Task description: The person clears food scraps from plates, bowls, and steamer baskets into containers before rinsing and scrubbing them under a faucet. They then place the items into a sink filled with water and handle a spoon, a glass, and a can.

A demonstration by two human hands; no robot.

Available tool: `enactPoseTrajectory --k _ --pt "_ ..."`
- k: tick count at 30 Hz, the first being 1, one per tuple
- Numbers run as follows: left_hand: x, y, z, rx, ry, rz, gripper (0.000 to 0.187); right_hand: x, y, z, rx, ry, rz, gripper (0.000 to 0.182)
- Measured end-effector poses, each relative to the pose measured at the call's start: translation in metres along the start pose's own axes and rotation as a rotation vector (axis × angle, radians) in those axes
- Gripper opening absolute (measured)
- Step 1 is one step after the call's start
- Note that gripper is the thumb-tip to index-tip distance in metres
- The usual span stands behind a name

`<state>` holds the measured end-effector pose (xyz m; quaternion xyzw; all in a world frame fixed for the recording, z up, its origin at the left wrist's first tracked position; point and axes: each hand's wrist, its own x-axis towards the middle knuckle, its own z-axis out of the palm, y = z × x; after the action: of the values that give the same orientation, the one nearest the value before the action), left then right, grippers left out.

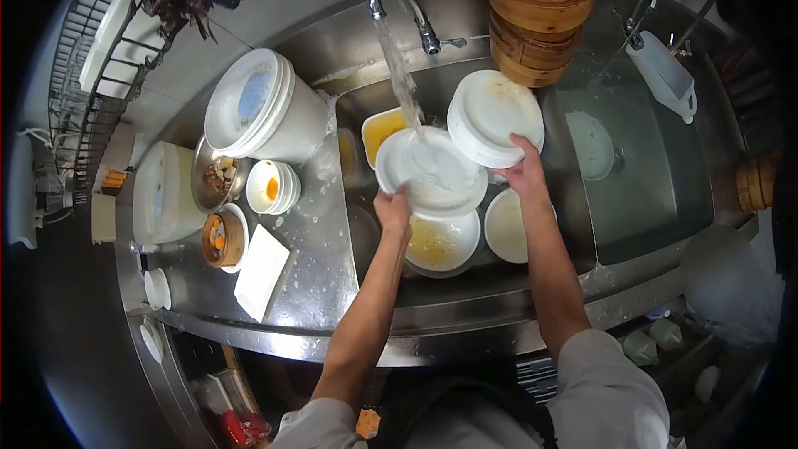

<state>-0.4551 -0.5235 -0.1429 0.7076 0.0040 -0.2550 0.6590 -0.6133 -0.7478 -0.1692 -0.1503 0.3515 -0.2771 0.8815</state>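
Water from the tap [399, 12] pours onto a white plate [426, 168] that my left hand [392, 209] grips by its near left edge. My right hand [524, 168] is closed on the rim of a stack of white plates [496, 116], tilted and held over the sink's back right part. Below them in the sink lie a white bowl [440, 248] with yellow residue and another bowl [509, 229] holding cloudy liquid. Behind the rinsed plate, a square white dish [381, 135] contains yellow liquid and is partly covered.
Stacked bamboo steamers [540, 21] stand behind the sink. Right of it is a second basin [648, 191] filled with water. The left counter holds a white bucket [291, 112], small bowls [273, 187], a metal bowl [208, 191] of scraps and a rectangular plate [263, 273].
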Motion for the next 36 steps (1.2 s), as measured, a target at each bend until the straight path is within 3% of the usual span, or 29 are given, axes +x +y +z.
enactPoseTrajectory --k 2,5,8,11,12,15,17,18,20,23,25,29,30,31,33,35,36 --pt "0.014 -0.014 0.019 0.114 -0.022 -0.079 0.031 -0.024 -0.009 0.002 -0.037 -0.009 -0.001 0.063" --pt "0.028 -0.036 0.061 0.202 -0.081 0.093 0.026 -0.047 -0.009 0.005 -0.082 0.089 -0.008 0.062" --pt "0.034 -0.017 0.091 0.102 -0.32 -0.433 0.032 -0.064 -0.004 0.002 -0.098 0.091 0.0 0.064" --pt "0.067 -0.028 0.088 0.185 -0.765 -0.591 0.034 -0.066 0.001 -0.001 -0.123 0.088 0.001 0.066" --pt "0.077 -0.039 0.08 0.094 -0.869 -0.525 0.036 -0.062 0.003 -0.004 -0.13 0.095 0.004 0.066" --pt "0.037 0.015 0.04 0.083 -0.711 -0.458 0.036 -0.045 0.009 -0.012 -0.151 0.151 -0.048 0.066" --pt "0.004 0.026 -0.003 0.148 -0.741 -0.272 0.037 -0.021 0.012 -0.012 -0.042 0.111 -0.03 0.066" --pt "-0.013 0.025 -0.032 0.06 -0.815 -0.223 0.033 -0.012 0.015 -0.012 -0.052 0.148 -0.022 0.065" --pt "-0.06 0.05 -0.081 0.158 -0.773 -0.208 0.029 0.013 0.018 -0.006 -0.104 0.175 -0.076 0.063" --pt "-0.097 0.054 -0.165 0.237 -0.671 -0.179 0.029 0.031 0.007 -0.019 -0.359 0.107 -0.156 0.057" --pt "-0.114 0.065 -0.223 0.201 -0.507 -0.164 0.029 0.05 -0.033 -0.056 -0.548 0.103 0.14 0.051" --pt "-0.089 0.093 -0.341 0.31 0.003 0.012 0.024 -0.011 -0.056 -0.022 -0.806 0.355 -0.154 0.041" --pt "-0.055 0.077 -0.38 0.387 0.185 0.142 0.027 -0.029 -0.044 -0.007 -0.844 0.402 -0.25 0.039" --pt "-0.025 0.086 -0.411 0.635 0.391 0.191 0.038 -0.039 -0.024 0.011 -0.839 0.314 -0.312 0.037" --pt "0.033 0.096 -0.449 0.952 0.819 0.611 0.05 -0.063 0.031 0.055 -0.825 0.148 -0.434 0.034" --pt "0.076 0.107 -0.469 1.118 1.004 0.545 0.049 -0.095 0.116 0.126 -0.908 -0.045 -0.381 0.03" --pt "0.09 0.113 -0.485 0.997 0.811 0.381 0.048 -0.115 0.165 0.169 -0.943 -0.183 -0.331 0.027"
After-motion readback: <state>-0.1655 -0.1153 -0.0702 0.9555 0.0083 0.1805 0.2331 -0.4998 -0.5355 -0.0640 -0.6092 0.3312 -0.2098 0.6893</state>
